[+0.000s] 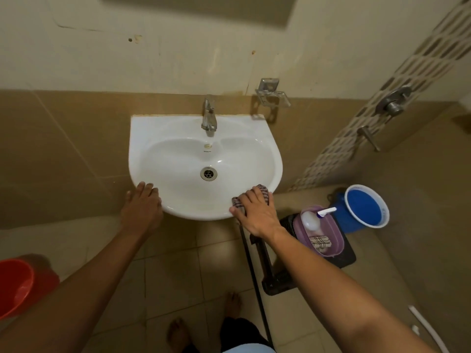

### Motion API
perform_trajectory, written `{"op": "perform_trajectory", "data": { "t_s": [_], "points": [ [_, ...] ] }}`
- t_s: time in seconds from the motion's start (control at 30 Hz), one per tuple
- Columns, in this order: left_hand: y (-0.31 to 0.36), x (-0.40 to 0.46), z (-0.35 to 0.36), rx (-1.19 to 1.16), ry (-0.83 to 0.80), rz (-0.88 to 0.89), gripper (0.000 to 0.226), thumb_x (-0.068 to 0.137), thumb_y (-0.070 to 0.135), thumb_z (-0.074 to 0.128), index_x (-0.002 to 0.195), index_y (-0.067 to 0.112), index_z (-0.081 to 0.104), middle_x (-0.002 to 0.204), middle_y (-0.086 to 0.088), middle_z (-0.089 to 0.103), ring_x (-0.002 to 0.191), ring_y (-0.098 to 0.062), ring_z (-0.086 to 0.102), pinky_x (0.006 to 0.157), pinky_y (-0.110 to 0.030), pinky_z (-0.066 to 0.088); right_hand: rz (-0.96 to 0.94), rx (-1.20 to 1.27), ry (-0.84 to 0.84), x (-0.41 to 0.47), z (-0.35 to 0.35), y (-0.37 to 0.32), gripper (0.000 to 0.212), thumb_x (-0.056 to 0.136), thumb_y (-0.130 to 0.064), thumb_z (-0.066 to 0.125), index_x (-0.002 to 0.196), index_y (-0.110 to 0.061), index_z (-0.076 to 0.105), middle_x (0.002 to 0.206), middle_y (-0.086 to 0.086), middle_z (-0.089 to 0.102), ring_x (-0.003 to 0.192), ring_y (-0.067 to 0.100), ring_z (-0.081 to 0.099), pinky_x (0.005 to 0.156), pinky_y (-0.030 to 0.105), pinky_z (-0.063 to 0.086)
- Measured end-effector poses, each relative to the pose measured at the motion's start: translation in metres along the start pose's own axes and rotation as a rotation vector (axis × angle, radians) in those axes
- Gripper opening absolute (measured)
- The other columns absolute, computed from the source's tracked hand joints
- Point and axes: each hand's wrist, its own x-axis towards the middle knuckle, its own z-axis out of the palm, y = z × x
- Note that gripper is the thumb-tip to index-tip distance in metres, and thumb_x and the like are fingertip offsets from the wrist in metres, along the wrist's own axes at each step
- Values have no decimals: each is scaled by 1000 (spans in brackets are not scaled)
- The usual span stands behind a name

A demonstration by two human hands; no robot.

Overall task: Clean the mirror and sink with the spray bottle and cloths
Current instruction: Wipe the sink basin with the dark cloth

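R hand (pixel 257 212) presses the checked cloth (pixel 263 191) onto the sink (pixel 142 138)'s front-right rim, fingers (pixel 251 197) spread over it, not clenched. L hand (pixel 141 205) rests flat on the front-left rim, holding nothing. Bowl lies ahead & left of the cloth. Spray bottle (pixel 312 220) sits in a tub (pixel 336 233) off to the R, nearer the R hand.

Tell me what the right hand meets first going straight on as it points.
Likely the bare bowl of the sink, then the drain; the right hand presses the cloth on the front rim.

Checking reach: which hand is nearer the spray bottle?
Right. The right hand, on a cloth at the sink rim, is left of the spray bottle; the left hand is across the sink.
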Motion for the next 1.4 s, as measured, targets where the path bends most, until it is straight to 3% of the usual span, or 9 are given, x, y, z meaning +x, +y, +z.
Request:
{"op": "perform_trajectory", "data": {
  "t_s": [0.13,0.23,0.4,0.53,0.73,0.87,1.03,1.23,1.4],
  "points": [
    [10,2,0,-10,14,-57,34,92,6,47,123,-5,57,138,-22,51,138,-40,35,110,-61,29,158,99,-51,14,-3,23,64,96,-63,26,148,-27,37,165,-1,11,152,19,-10,119,60,-5],
    [17,5,1,-5,17,-68,39,89,3,49,127,-7,53,138,-25,50,136,-43,36,109,-61,29,208,123,-97,30,-8,36,61,96,-59,32,149,-28,37,166,-1,3,151,19,-17,119,59,-4],
    [24,20,9,-9,0,-77,46,82,2,49,126,-11,52,132,-31,53,129,-48,44,103,-63,37,184,91,-135,66,-21,63,59,97,-51,37,148,-21,38,166,3,5,151,22,-16,119,59,-4],
    [21,36,12,-23,16,-137,62,70,10,37,123,-18,51,126,-38,54,120,-54,48,98,-63,42,149,-12,-212,105,-33,94,74,93,-61,41,155,-24,24,166,1,-5,150,23,-19,118,59,-5],
    [18,48,16,2,58,-226,71,69,14,39,132,-19,43,133,-38,47,126,-54,42,104,-65,34,-31,-150,-183,168,-31,135,97,88,-64,51,158,-22,-2,162,5,-26,148,31,-25,118,60,-7],
    [21,49,19,8,70,-266,72,72,15,37,138,-15,38,142,-34,42,134,-49,35,110,-62,29,-171,-271,-69,207,-33,144,89,93,-48,54,158,-26,-2,164,6,-18,150,33,-17,118,63,0],
    [28,48,19,27,82,-306,67,81,4,49,144,-11,32,148,-30,36,141,-45,28,116,-59,24,-295,-270,-44,256,-47,123,83,96,-35,53,158,-25,-1,166,4,-5,152,29,-7,119,62,-1],
    [34,53,13,53,61,-332,74,81,3,54,148,-8,24,155,-26,27,146,-40,21,119,-52,16,-390,-251,-39,282,-46,91,80,97,-40,50,158,-20,2,166,6,1,153,27,-3,119,61,-4],
    [26,61,10,60,16,-315,76,86,9,46,152,-2,11,161,-20,11,150,-34,5,122,-47,4,-391,-295,44,260,-35,112,86,87,-40,64,157,-15,20,162,13,23,150,33,18,117,64,8]
  ]
}}
